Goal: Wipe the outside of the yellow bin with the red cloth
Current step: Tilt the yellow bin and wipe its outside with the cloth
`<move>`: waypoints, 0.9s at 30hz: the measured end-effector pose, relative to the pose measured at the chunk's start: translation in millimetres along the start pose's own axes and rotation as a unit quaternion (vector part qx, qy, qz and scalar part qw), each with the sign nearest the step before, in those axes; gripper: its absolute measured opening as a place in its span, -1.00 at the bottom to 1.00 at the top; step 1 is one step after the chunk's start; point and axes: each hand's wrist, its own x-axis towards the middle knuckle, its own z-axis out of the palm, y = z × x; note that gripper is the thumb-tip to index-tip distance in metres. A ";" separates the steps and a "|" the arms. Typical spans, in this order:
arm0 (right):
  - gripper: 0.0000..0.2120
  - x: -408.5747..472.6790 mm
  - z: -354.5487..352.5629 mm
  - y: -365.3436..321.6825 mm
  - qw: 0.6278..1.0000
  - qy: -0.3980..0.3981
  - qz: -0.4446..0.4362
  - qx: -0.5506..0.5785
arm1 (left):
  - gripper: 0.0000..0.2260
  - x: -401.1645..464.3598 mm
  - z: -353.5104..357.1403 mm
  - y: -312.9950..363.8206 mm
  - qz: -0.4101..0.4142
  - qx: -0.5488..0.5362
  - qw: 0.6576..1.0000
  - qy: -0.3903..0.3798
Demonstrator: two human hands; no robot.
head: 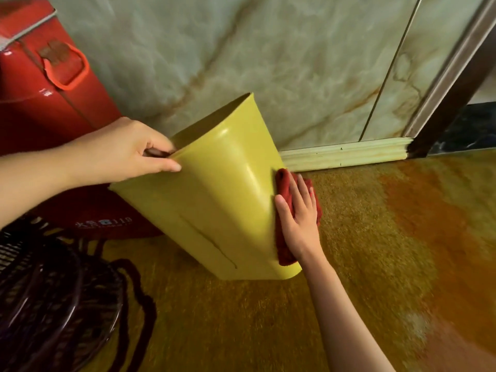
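Note:
The yellow bin (214, 200) stands tilted on the floor, its open top turned up and to the left. My left hand (126, 151) pinches the bin's rim at the upper left, thumb outside and fingers inside. My right hand (298, 213) lies flat, fingers spread, pressing the red cloth (284, 183) against the bin's right outer side. The cloth shows above and below the hand; the rest is hidden under my palm.
A red metal box (45, 84) with an orange handle stands behind the bin at the left. A dark wire basket (48, 299) sits at the lower left. Behind is a marble wall (268, 55) with a pale skirting board (346, 154), and to the right glossy amber floor (389, 237).

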 end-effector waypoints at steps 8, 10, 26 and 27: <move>-0.45 -32.4 3.0 -8.0 0.987 0.154 -0.054 0.007 | -0.92 64.6 10.6 64.5 0.061 0.023 0.998 0.000; -0.45 -21.3 12.2 -29.5 0.975 0.194 -0.098 -0.052 | -0.86 76.9 21.8 81.0 0.082 0.004 0.997 -0.002; -0.52 31.9 50.6 -41.7 0.992 0.075 -0.084 0.060 | -0.32 21.9 41.5 30.9 -0.099 -0.170 0.979 -0.061; -0.52 29.0 55.1 -46.6 0.992 0.063 -0.101 0.044 | -0.33 20.9 34.6 20.4 -0.104 -0.175 0.976 -0.073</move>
